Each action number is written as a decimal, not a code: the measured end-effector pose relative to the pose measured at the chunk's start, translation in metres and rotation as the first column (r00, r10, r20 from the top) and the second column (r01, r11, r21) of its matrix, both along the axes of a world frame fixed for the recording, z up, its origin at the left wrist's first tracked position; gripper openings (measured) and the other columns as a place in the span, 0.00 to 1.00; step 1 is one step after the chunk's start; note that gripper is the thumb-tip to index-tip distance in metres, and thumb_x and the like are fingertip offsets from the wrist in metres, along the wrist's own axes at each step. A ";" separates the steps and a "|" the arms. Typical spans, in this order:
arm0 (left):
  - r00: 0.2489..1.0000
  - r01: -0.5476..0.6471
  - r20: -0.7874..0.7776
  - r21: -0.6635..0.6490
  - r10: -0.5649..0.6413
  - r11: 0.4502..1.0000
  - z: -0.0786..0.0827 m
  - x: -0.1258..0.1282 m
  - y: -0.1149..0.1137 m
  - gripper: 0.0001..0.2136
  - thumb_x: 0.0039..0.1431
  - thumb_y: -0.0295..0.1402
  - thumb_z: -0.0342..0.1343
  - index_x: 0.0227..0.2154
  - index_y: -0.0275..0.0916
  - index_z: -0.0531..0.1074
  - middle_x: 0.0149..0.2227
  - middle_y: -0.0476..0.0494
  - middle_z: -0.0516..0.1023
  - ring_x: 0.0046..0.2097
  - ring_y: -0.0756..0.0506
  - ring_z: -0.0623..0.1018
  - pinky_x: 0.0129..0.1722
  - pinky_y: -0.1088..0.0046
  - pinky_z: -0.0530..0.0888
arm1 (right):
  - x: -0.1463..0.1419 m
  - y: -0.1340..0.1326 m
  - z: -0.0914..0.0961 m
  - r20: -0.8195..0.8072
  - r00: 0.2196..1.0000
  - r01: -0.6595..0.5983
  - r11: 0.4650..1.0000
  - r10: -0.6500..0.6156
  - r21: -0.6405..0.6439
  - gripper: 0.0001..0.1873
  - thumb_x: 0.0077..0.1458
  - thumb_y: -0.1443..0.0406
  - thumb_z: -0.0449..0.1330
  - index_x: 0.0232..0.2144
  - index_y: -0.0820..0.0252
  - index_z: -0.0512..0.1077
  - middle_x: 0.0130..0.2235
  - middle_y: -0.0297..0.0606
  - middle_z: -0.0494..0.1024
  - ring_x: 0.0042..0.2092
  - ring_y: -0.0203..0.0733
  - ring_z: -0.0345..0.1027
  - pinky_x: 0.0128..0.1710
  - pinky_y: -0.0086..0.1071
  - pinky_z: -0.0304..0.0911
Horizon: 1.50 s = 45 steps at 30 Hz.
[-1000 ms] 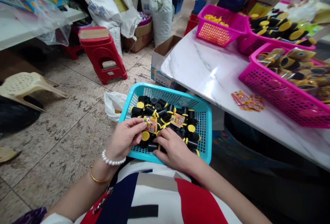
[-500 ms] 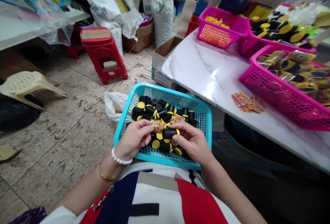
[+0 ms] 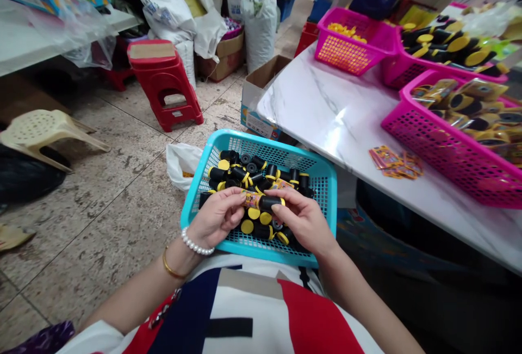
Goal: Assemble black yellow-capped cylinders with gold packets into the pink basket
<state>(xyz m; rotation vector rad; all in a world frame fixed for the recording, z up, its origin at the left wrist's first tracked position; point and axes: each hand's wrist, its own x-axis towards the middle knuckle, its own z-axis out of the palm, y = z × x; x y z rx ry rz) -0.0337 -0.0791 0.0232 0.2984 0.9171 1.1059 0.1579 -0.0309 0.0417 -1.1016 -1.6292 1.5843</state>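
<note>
Between the fingers of my right hand [image 3: 304,218] is a small black cylinder [image 3: 269,204] with a yellow rim, lying sideways. My left hand [image 3: 220,215] pinches a colourful printed packet [image 3: 252,199], whose right end meets the cylinder's left end; whether it goes inside I cannot tell. Both hands are over a turquoise basket [image 3: 261,259] on my lap. In it lie several more black cylinders [image 3: 261,231] with yellow caps, and another printed packet [image 3: 281,184] behind my fingers.
On the marble-patterned table [image 3: 310,101] at right lie several printed cards [image 3: 393,162] beside a pink basket [image 3: 452,161] of packed items. Another pink basket [image 3: 350,59] holds small yellow pieces. A red stool [image 3: 165,85], a cream stool [image 3: 44,128] and an open carton [image 3: 256,95] stand on the floor.
The packet in my left hand and the black cylinder in my right hand have come together end to end. The view has shifted slightly.
</note>
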 end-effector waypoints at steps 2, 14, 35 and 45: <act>1.000 -0.008 -0.005 0.008 0.008 1.000 0.001 0.001 -0.001 0.07 0.54 0.30 0.60 0.33 0.34 0.68 0.26 0.50 0.71 0.16 0.60 0.60 0.13 0.84 0.48 | -0.001 0.000 0.001 0.029 0.999 -0.018 0.999 0.017 0.045 0.14 0.53 0.62 0.61 0.43 0.57 0.76 0.36 0.38 0.73 0.27 0.33 0.64 0.27 0.30 0.63; 0.992 0.043 -0.125 0.080 -0.033 0.996 0.002 0.006 -0.006 0.11 0.55 0.37 0.59 0.31 0.33 0.74 0.14 0.53 0.65 0.15 0.59 0.56 0.13 0.83 0.45 | -0.006 -0.010 -0.007 -0.009 0.998 0.068 0.945 -0.069 0.319 0.10 0.53 0.67 0.61 0.40 0.54 0.75 0.39 0.39 0.70 0.42 0.42 0.67 0.39 0.35 0.67; 0.973 -0.106 -0.199 0.050 0.114 0.993 0.006 0.013 0.001 0.12 0.49 0.36 0.64 0.32 0.34 0.71 0.21 0.50 0.71 0.18 0.57 0.63 0.13 0.85 0.53 | 0.006 -0.013 -0.020 -0.301 0.939 0.159 0.986 -0.168 -0.052 0.11 0.53 0.63 0.62 0.41 0.52 0.74 0.46 0.37 0.69 0.30 0.33 0.68 0.29 0.31 0.68; 1.000 -0.005 -0.030 0.017 0.006 1.000 0.009 0.009 0.002 0.10 0.52 0.34 0.62 0.32 0.34 0.70 0.23 0.51 0.69 0.20 0.58 0.63 0.13 0.86 0.51 | -0.002 -0.014 -0.014 -0.135 0.969 0.219 0.970 -0.205 0.104 0.10 0.54 0.63 0.61 0.40 0.55 0.74 0.47 0.42 0.73 0.38 0.41 0.72 0.30 0.32 0.70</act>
